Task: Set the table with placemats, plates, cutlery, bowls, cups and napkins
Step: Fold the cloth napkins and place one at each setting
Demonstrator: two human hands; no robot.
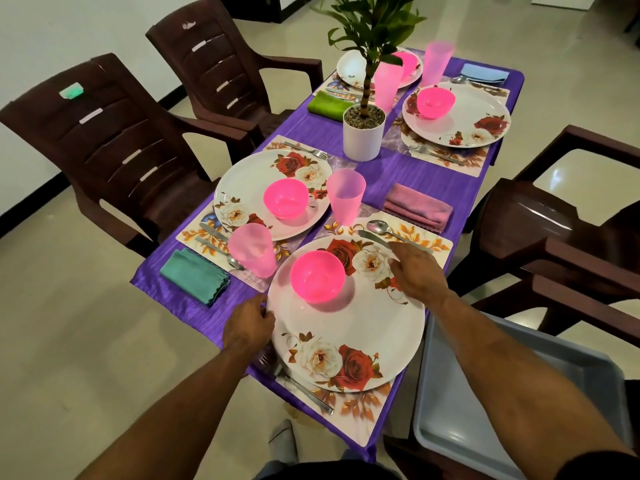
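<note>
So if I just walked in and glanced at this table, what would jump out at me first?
Probably the bright pink bowl sitting on the big rose-patterned plate nearest the camera, with the left hand at the plate's left rim and the right hand over its far right edge. Next, the shiny purple tablecloth under all four settings, and the leafy plant in a white pot standing mid-table.

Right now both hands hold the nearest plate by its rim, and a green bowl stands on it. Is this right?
Not quite: the bowl is pink, not green. The head view shows it on the nearest plate, with the left hand and right hand at its rim.
</note>
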